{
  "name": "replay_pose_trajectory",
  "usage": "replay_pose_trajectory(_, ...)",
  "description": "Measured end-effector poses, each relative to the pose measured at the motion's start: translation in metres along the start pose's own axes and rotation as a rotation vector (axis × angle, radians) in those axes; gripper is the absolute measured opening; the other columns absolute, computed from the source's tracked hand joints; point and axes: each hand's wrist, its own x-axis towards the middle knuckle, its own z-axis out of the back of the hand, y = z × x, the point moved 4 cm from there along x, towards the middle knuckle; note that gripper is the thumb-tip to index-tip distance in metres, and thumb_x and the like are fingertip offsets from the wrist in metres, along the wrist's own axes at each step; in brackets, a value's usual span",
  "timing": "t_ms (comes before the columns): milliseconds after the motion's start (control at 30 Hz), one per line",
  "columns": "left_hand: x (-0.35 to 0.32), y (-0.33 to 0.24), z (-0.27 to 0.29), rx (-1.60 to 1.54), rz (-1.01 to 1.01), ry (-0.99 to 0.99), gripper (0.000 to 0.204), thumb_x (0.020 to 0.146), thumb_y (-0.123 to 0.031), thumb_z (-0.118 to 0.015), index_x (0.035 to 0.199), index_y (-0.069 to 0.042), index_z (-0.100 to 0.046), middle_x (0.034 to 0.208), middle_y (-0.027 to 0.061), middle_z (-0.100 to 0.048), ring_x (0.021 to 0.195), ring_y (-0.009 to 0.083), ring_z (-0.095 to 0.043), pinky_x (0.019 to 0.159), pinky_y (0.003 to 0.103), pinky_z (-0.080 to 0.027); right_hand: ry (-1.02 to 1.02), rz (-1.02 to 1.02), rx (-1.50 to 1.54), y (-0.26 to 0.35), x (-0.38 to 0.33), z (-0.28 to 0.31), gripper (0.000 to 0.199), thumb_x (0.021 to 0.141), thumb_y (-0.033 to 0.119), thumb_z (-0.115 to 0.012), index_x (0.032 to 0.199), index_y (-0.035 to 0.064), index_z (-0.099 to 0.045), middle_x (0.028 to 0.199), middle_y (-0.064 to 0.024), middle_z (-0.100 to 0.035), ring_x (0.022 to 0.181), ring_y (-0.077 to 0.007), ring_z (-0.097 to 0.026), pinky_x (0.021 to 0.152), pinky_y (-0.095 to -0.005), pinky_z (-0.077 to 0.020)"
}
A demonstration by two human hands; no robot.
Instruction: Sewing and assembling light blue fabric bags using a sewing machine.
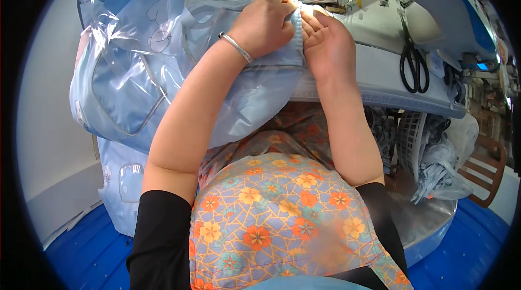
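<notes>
Clamping light-blue fabric (266, 92) with left grip (263, 27) | touching its right edge with right grip (333, 43), cannot tell whether clamped | spread over counter (374, 70) left of sewing machine (456, 10) and black scissors (411, 47)

A white table (374, 68) with a rounded pale-blue front edge shows from 1 to 3 o'clock. Light-blue fabric with glossy clear plastic and grey trim (116, 108) covers its 10 o'clock side, spilling over the front. Black-handled metal scissors (407, 67) lie at 2 o'clock, blades toward 12, beneath a white-and-blue sewing machine's arm (453, 10).
</notes>
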Motion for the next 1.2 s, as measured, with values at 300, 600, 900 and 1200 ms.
replay_pose_trajectory(300, 0.003, 0.001, 0.002, 0.044, 0.046, -0.011, 0.022, 0.073, -0.011, -0.054, 0.088, -0.002, -0.066, 0.098, 0.0137, -0.065, 0.094, 0.0332, -0.061, 0.082, 0.042, -0.051, 0.012, 0.06, -0.148, 0.002, 0.006, -0.003, 0.049, 0.089, 0.009, -0.052, 0.133, -0.0063, -0.038, 0.128, -0.0299, -0.047, 0.126, -0.0364, -0.047, 0.105, -0.0386, -0.0411)
replay_pose_trajectory(600, 0.002, -0.001, -0.006, 0.138, 0.065, 0.007, 0.019, 0.073, -0.011, -0.058, 0.086, -0.002, -0.066, 0.099, 0.0124, -0.064, 0.096, 0.0309, -0.062, 0.083, 0.04, -0.053, 0.01, 0.081, -0.22, 0.003, 0.0, -0.01, 0.037, 0.089, 0.008, -0.053, 0.123, -0.0048, -0.046, 0.124, -0.0255, -0.051, 0.121, -0.0332, -0.051, 0.104, -0.0364, -0.0409)
replay_pose_trajectory(900, 0.004, -0.008, -0.013, 0.242, 0.023, -0.005, 0.016, 0.072, -0.01, -0.062, 0.083, 0.0, -0.066, 0.099, 0.0131, -0.063, 0.098, 0.0292, -0.06, 0.081, 0.038, -0.054, 0.074, 0.087, -0.319, 0.006, -0.007, 0.0, 0.03, 0.091, 0.005, -0.052, 0.119, -0.0039, -0.05, 0.113, -0.0139, -0.058, 0.105, -0.0201, -0.057, 0.095, -0.0298, -0.0448)
replay_pose_trajectory(1200, 0.004, -0.004, -0.012, 0.264, -0.051, -0.001, 0.017, 0.072, -0.008, -0.058, 0.085, -0.001, -0.066, 0.096, 0.0138, -0.064, 0.097, 0.0299, -0.061, 0.082, 0.038, -0.053, 0.227, 0.226, -1.55, 0.018, -0.043, 0.003, 0.014, 0.088, 0.006, -0.061, 0.099, 0.0002, -0.067, 0.081, -0.0036, -0.068, 0.072, -0.0096, -0.06, 0.068, -0.0275, -0.0492)
